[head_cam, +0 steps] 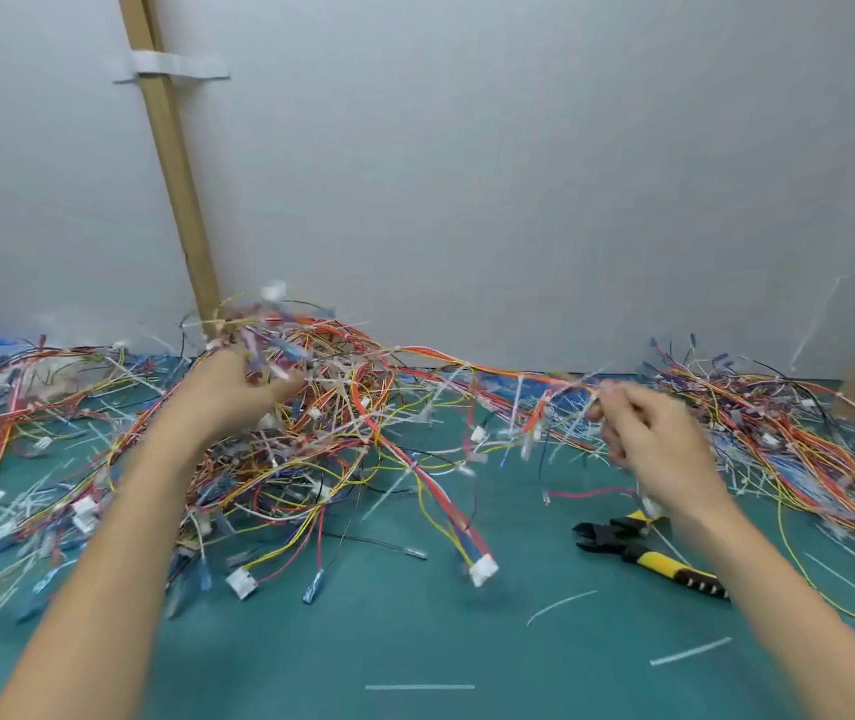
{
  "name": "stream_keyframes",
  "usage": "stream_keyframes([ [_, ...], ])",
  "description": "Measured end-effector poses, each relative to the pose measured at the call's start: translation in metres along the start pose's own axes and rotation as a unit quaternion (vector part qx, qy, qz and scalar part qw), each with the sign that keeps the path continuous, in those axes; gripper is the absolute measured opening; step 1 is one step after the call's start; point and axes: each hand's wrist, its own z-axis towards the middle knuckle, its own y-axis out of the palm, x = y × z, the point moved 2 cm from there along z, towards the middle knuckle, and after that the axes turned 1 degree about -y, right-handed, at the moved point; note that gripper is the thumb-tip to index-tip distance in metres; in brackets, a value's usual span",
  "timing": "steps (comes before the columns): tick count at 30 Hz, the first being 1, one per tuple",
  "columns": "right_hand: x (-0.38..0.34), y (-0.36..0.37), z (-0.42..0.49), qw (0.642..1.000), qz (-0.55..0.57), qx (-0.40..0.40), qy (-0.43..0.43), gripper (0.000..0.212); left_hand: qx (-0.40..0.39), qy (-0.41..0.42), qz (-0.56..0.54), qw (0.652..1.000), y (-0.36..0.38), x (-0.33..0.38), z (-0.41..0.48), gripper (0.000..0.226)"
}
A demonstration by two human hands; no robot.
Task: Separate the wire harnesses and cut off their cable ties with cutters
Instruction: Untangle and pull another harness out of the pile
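The left hand (230, 389) has its fingers curled into the tangle of wire harnesses (321, 407) above the counter (415, 631). The right hand (659, 449) pinches one orange harness (493, 371), which stretches left to right between both hands. The cutters (638, 550) lie just under the right wrist, nearer that hand.

Red, orange, yellow, blue wires (342, 418); black-yellow cutters (648, 553); teal mat (415, 631).
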Motion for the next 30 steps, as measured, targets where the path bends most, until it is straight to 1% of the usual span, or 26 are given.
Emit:
stream_keyframes([
  [1,0.003,-0.004,0.003,0.997,-0.045,-0.059,0.030,0.039,-0.022,0.013,0.064,0.998,-0.006,0.011,-0.006,0.054],
  [2,0.006,-0.008,0.005,0.986,-0.106,-0.120,0.052,0.040,-0.047,0.026,0.120,0.991,-0.012,0.021,-0.013,0.056],
  [4,0.008,-0.016,0.002,0.948,-0.198,-0.234,0.083,0.039,-0.093,0.036,0.180,0.978,-0.027,0.039,-0.031,0.059],
  [6,0.004,-0.024,0.000,0.908,-0.265,-0.309,0.100,0.036,-0.132,0.043,0.210,0.968,-0.040,0.052,-0.052,0.054],
  [7,0.000,-0.028,0.000,0.887,-0.314,-0.325,0.096,0.036,-0.133,0.048,0.225,0.964,-0.047,0.056,-0.060,0.047],
  [8,-0.006,-0.032,0.001,0.871,-0.359,-0.323,0.087,0.034,-0.112,0.056,0.231,0.965,-0.054,0.061,-0.067,0.040],
  [9,-0.014,-0.034,0.003,0.871,-0.386,-0.294,0.074,0.032,-0.061,0.066,0.221,0.971,-0.060,0.066,-0.073,0.035],
  [10,-0.024,-0.035,0.005,0.885,-0.390,-0.247,0.058,0.030,0.018,0.073,0.196,0.978,-0.065,0.073,-0.077,0.035],
  [11,-0.036,-0.033,0.006,0.903,-0.387,-0.185,0.032,0.029,0.113,0.081,0.159,0.978,-0.066,0.080,-0.078,0.034],
  [12,-0.047,-0.028,0.006,0.917,-0.380,-0.122,-0.005,0.029,0.200,0.106,0.114,0.967,-0.062,0.088,-0.079,0.030],
  [13,-0.058,-0.020,0.007,0.929,-0.361,-0.076,-0.038,0.028,0.247,0.153,0.068,0.954,-0.054,0.097,-0.078,0.022],
  [14,-0.068,-0.009,0.008,0.943,-0.323,-0.056,-0.058,0.026,0.243,0.211,0.034,0.946,-0.041,0.107,-0.075,0.016],
  [15,-0.076,0.006,0.011,0.959,-0.270,-0.058,-0.062,0.025,0.205,0.267,0.018,0.942,-0.024,0.113,-0.071,0.016],
  [16,-0.080,0.023,0.014,0.971,-0.217,-0.076,-0.060,0.023,0.153,0.294,0.018,0.943,-0.003,0.115,-0.066,0.020],
  [17,-0.081,0.043,0.016,0.977,-0.180,-0.100,-0.055,0.023,0.104,0.284,0.026,0.953,0.017,0.111,-0.058,0.024],
  [18,-0.079,0.064,0.017,0.977,-0.161,-0.129,-0.049,0.027,0.072,0.253,0.041,0.964,0.034,0.101,-0.050,0.027],
  [20,-0.063,0.106,0.013,0.969,-0.156,-0.190,-0.024,0.039,0.040,0.164,0.080,0.982,0.060,0.074,-0.037,0.042],
  [21,-0.050,0.124,0.009,0.963,-0.160,-0.214,-0.012,0.039,0.027,0.123,0.104,0.987,0.069,0.060,-0.031,0.054],
  [23,-0.028,0.143,0.000,0.959,-0.153,-0.238,0.002,0.035,-0.017,0.067,0.134,0.989,0.080,0.039,-0.023,0.074],
  [24,-0.020,0.144,0.000,0.964,-0.143,-0.226,0.006,0.037,-0.041,0.055,0.137,0.988,0.082,0.032,-0.019,0.077],
  [25,-0.015,0.142,0.004,0.971,-0.130,-0.201,0.010,0.039,-0.059,0.049,0.134,0.988,0.081,0.028,-0.015,0.075],
  [27,-0.012,0.130,0.016,0.987,-0.090,-0.136,0.016,0.039,-0.088,0.045,0.114,0.989,0.072,0.024,-0.009,0.055],
  [29,-0.014,0.115,0.028,0.996,-0.040,-0.074,0.030,0.036,-0.082,0.052,0.079,0.992,0.058,0.023,-0.004,0.026],
  [30,-0.016,0.108,0.032,0.998,-0.009,-0.050,0.038,0.036,-0.060,0.055,0.054,0.995,0.049,0.023,-0.003,0.016],
])
